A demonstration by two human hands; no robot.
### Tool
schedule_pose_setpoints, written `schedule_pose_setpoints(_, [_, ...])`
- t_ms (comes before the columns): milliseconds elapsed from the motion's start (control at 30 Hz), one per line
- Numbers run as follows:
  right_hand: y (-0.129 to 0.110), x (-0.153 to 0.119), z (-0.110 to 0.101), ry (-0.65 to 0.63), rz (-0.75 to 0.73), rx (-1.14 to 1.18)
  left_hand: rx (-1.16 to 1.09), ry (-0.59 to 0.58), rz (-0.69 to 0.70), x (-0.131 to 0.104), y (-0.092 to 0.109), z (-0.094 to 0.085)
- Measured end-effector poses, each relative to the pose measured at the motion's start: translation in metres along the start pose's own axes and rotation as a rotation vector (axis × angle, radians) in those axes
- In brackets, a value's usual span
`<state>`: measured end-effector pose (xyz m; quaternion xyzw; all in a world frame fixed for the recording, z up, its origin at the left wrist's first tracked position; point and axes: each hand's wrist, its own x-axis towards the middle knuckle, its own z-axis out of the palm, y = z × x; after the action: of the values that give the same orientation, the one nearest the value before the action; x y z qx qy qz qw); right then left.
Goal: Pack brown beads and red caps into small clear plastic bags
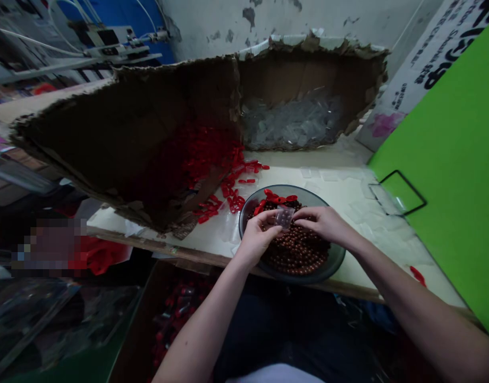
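My left hand (257, 235) pinches a small clear plastic piece (284, 217) between thumb and fingers. Just right of it, my right hand (323, 224) has its fingertips pressed together near the piece's edge; whatever they hold, if anything, is too small to make out. Both hands are over a grey bowl (339, 259) at the table's front edge. Brown round beads (300, 250) fill much of the bowl, and several red plastic pieces (277, 198) lie on them at the back.
Behind the bowl, a torn cardboard box (85, 122) holds red pieces (200, 151) and clear pieces (300, 119). Clear pieces (372, 213) also lie on the table at right, beside a green panel (447, 159) with a black handle. Below left stands a box of red items (176, 314).
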<state>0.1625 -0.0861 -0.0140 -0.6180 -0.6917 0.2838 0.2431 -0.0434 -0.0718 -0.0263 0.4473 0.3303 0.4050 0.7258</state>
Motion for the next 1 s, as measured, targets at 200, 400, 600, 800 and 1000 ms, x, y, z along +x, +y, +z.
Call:
schedule_pose_setpoints(200, [-0.036, -0.007, -0.021, 0.114, -0.027, 0.255, 0.112, -0.048, 0.004, 0.002, -0.007, 0.004])
schedule_pose_setpoints(400, [-0.049, 0.001, -0.026, 0.008, -0.136, 0.114, 0.063, -0.112, -0.006, 0.001, -0.007, 0.008])
schedule_pose_setpoints(600, [-0.063, 0.007, -0.026, 0.029, -0.156, 0.121, -0.022, -0.137, -0.056, 0.0, -0.006, 0.008])
schedule_pose_setpoints(800, [-0.077, 0.012, -0.021, 0.023, -0.201, 0.039, -0.04, -0.156, -0.053, -0.001, -0.006, 0.005])
schedule_pose_setpoints(1000, [-0.06, 0.016, -0.026, 0.129, -0.118, 0.052, -0.092, -0.138, -0.029, 0.001, -0.01, 0.0])
